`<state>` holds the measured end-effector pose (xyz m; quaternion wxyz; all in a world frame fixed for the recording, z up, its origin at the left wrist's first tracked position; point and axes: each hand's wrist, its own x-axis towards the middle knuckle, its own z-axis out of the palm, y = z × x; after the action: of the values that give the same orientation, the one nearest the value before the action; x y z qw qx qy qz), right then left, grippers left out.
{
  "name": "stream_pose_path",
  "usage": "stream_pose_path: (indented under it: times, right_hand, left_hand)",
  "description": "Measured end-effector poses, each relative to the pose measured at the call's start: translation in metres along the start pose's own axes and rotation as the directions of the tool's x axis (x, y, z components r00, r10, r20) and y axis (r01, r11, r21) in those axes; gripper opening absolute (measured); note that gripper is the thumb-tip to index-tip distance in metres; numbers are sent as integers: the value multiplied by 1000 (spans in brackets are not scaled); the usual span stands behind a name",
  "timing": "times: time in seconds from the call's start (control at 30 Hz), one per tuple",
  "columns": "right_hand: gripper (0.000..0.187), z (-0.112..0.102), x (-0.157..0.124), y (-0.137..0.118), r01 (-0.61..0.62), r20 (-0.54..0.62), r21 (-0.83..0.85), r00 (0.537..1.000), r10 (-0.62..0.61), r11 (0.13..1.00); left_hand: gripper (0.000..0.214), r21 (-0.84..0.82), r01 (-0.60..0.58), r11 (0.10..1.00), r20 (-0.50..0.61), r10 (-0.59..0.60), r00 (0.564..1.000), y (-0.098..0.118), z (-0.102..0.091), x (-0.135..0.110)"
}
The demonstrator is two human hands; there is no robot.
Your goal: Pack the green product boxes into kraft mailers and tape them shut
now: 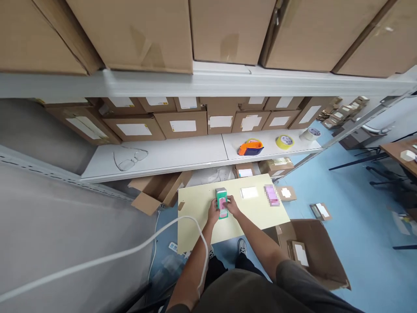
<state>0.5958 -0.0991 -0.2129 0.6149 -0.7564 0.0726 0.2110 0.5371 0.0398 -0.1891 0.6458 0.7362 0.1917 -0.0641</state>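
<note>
A small green and pink box (222, 201) stands on the pale yellow table (195, 221). My left hand (213, 212) grips its left side and my right hand (232, 206) holds its right side, fingers wrapped round it. To the right on the table lie a white label (249, 192) and a pink blurred packet (271, 194).
A white shelf (182, 156) behind the table carries glasses (130, 158), an orange tape dispenser (250, 147) and tape rolls (284, 141). Labelled cartons (182, 125) fill the shelf back. An open carton (312, 252) sits on the blue floor at right. A white cable (156, 237) crosses in front.
</note>
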Motion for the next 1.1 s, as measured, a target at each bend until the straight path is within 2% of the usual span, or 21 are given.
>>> stream_pose_path:
  times: [0.1, 0.2, 0.3, 0.37, 0.43, 0.53, 0.6, 0.67, 0.8, 0.87, 0.93, 1.0, 1.1]
  right_hand:
    - [70, -12, -20, 2, 164, 33, 3, 986, -164, 987]
    - [82, -19, -38, 9, 257, 56, -72, 966, -254, 964]
    - [82, -23, -45, 6, 244, 99, -150, 968, -231, 958]
    - [78, -24, -44, -6, 209, 132, -215, 974, -183, 954]
    - [74, -26, -44, -19, 184, 160, -263, 976, -146, 947]
    - [72, -27, -51, -34, 193, 182, -260, 972, -149, 946]
    - [74, -26, -59, -37, 188, 186, -228, 972, -147, 955]
    - [77, -24, -67, -35, 168, 183, -197, 974, -132, 966]
    - [81, -19, -79, -27, 169, 149, -192, 979, -142, 967]
    - [81, -19, -80, -26, 168, 137, -207, 980, -142, 964]
    - [78, -21, -81, -30, 158, 133, -221, 982, -131, 962]
    - [74, -23, -80, -37, 152, 129, -232, 984, -125, 961]
    - [67, -21, -78, -49, 157, 104, -254, 985, -135, 954]
  left_hand:
    - [77, -119, -24, 993, -70, 16, 997, -1, 5, -21]
    - [84, -73, -20, 997, -84, 13, 996, 0, 10, -36]
    - [86, 133, -86, 987, -94, 99, 991, 16, 3, -38]
    - [85, 343, -143, 929, -66, 176, 982, 36, -7, -34]
    - [75, 492, -170, 854, 26, 181, 983, 59, -20, -28]
    - [62, 577, -184, 796, 140, 126, 982, 87, -36, -17]
    - [43, 567, -170, 806, 165, 92, 982, 99, -43, -8]
    - [33, 543, -96, 834, 123, 34, 992, 105, -47, 0]
    - [54, 514, 45, 857, -19, -41, 999, 107, -41, 10]
    - [65, 533, 77, 842, -144, 1, 990, 105, -32, 8]
    - [56, 586, 38, 810, -226, 118, 967, 103, -24, 3]
    - [37, 636, -77, 768, -147, 219, 965, 100, -19, -3]
    - [31, 593, -182, 784, 68, 176, 982, 95, -20, -9]
